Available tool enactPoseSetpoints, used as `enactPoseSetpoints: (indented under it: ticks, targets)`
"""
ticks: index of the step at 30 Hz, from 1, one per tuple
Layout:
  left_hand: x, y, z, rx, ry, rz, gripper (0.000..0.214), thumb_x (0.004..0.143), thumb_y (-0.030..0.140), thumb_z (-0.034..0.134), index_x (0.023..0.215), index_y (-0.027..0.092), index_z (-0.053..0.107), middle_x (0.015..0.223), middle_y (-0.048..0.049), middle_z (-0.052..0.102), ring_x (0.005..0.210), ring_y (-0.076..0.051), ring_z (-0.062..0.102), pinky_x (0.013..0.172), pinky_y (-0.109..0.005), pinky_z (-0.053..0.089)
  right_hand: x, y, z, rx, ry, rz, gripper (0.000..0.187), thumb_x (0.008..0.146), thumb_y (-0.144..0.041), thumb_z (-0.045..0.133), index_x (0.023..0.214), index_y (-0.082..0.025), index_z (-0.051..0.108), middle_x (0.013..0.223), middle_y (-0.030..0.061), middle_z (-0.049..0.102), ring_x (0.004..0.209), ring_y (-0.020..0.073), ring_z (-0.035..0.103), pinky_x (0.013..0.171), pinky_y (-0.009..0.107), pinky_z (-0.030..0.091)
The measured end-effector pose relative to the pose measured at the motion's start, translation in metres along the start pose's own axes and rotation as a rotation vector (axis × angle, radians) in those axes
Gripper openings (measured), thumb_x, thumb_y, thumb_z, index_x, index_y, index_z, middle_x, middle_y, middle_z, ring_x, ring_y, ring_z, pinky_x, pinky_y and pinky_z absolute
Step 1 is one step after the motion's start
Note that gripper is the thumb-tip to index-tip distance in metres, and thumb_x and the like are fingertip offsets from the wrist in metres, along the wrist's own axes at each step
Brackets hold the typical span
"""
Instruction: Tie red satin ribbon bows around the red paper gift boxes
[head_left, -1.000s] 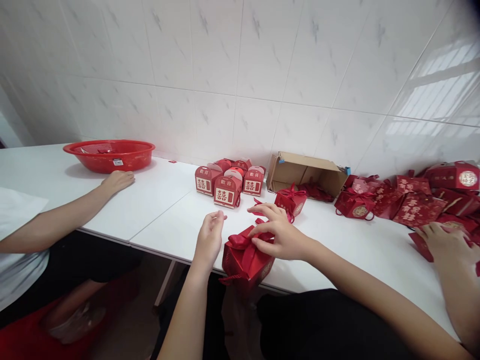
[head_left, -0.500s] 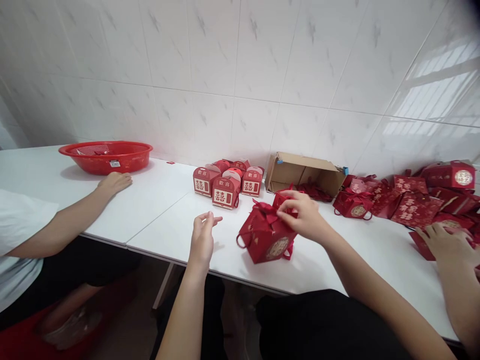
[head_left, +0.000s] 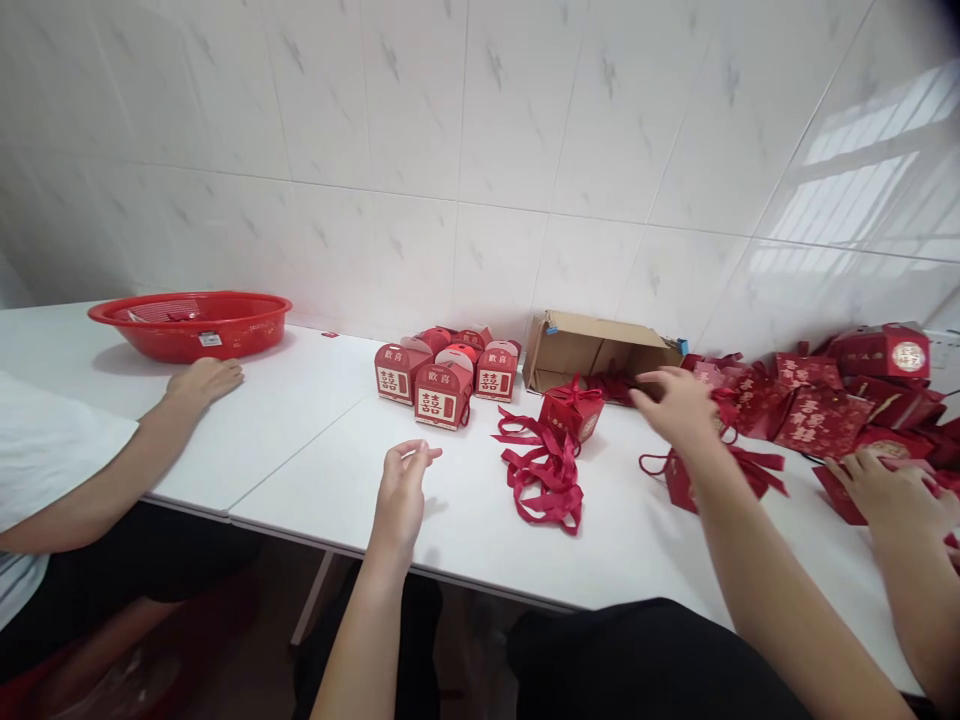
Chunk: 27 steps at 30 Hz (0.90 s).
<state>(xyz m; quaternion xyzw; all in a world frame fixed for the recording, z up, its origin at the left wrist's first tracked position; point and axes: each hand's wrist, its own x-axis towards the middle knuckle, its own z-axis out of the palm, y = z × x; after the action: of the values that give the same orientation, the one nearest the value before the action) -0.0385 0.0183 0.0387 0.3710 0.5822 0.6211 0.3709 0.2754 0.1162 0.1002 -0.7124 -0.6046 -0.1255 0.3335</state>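
My right hand (head_left: 679, 408) hovers with fingers apart and nothing held, in front of the cardboard box. Partly behind my right forearm, a red gift box (head_left: 681, 487) with ribbon ends and a cord loop rests on the table. My left hand (head_left: 403, 490) is over the table's near part, fingers loosely bent and apart, holding nothing. Between my hands lies a tangled pile of red ribbons (head_left: 551, 480). Touching it at the back is a small red box (head_left: 573, 412) tied with a ribbon bow.
Several red candy boxes (head_left: 442, 395) stand near the wall beside the open cardboard box (head_left: 592, 340). A red plastic basin (head_left: 195, 325) is at the left, a co-worker's hand (head_left: 206, 380) before it. Red boxes (head_left: 825, 415) heap up at the right, near another person's hand (head_left: 892, 490).
My right hand has moved right and let go of the red gift box, which now sits on the table there. The ribbon pile has come into view. My left hand has barely moved.
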Motion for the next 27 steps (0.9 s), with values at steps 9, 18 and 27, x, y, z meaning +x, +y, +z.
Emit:
enactPoseSetpoints:
  ticks: [9, 18, 27]
  targets:
    - [-0.003, -0.002, 0.0, 0.035, -0.05, 0.02, 0.036, 0.078, 0.055, 0.049, 0.094, 0.022, 0.051, 0.104, -0.008, 0.066, 0.11, -0.024, 0.053, 0.096, -0.044, 0.034, -0.026, -0.047, 0.097, -0.272, -0.29, -0.544, 0.048, 0.092, -0.031, 0.03, 0.129, -0.005, 0.045, 0.131, 0.0172, 0.051, 0.132, 0.0263, 0.031, 0.11, 0.046, 0.005]
    - [-0.003, -0.002, 0.004, 0.027, -0.053, 0.021, 0.033, 0.079, 0.052, 0.049, 0.093, 0.023, 0.052, 0.104, -0.0071, 0.065, 0.108, -0.023, 0.054, 0.092, -0.041, 0.038, -0.015, -0.041, 0.087, -0.459, -0.379, -0.268, 0.05, 0.094, -0.032, 0.023, 0.124, -0.003, 0.051, 0.134, 0.0232, 0.043, 0.128, 0.0359, 0.032, 0.105, 0.056, 0.007]
    - [-0.005, -0.001, 0.004, 0.04, -0.063, 0.021, 0.032, 0.079, 0.05, 0.05, 0.095, 0.022, 0.052, 0.104, -0.0076, 0.064, 0.107, -0.022, 0.055, 0.092, -0.039, 0.039, -0.038, -0.096, 0.09, -0.269, -0.693, -0.426, 0.011, 0.073, -0.014, 0.061, 0.083, -0.014, 0.066, 0.08, 0.0111, 0.066, 0.078, 0.0224, 0.063, 0.078, 0.035, 0.04]
